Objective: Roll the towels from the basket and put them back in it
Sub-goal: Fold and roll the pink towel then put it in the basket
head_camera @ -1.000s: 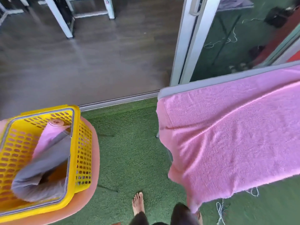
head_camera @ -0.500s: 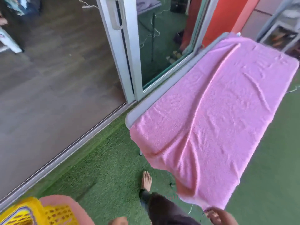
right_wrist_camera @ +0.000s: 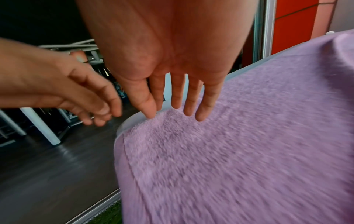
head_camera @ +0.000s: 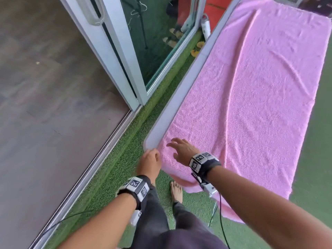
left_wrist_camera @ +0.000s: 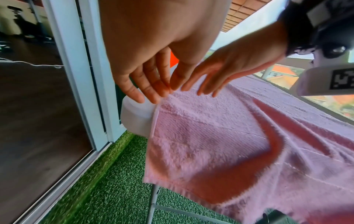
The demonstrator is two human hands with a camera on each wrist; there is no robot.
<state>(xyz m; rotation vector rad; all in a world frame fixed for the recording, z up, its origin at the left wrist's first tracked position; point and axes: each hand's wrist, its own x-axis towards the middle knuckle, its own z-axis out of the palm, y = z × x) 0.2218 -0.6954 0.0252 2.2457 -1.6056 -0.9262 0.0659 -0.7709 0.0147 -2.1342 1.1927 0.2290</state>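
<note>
A pink towel [head_camera: 251, 105] lies spread flat along a grey-white table [head_camera: 179, 97], and its near end hangs over the table's edge. My left hand [head_camera: 150, 156] is at the table's near left corner. In the left wrist view its straight fingers [left_wrist_camera: 153, 91] touch the towel's corner hem [left_wrist_camera: 156, 109] without gripping it. My right hand [head_camera: 179, 150] hovers just above the towel [right_wrist_camera: 249, 151] beside the left, fingers [right_wrist_camera: 201, 112] straight and spread. The basket is out of view.
A white sliding glass door frame [head_camera: 122, 51] stands left of the table, with dark wood floor [head_camera: 45, 105] beyond it. Green turf [head_camera: 116, 168] covers the ground. My bare foot [head_camera: 177, 193] and a wrist cable [head_camera: 221, 221] are below the towel's hanging end. A spray can [head_camera: 205, 26] stands at the far end.
The view swung away from the yellow basket to the table. Both hands came into view and reached to the towel's near left corner.
</note>
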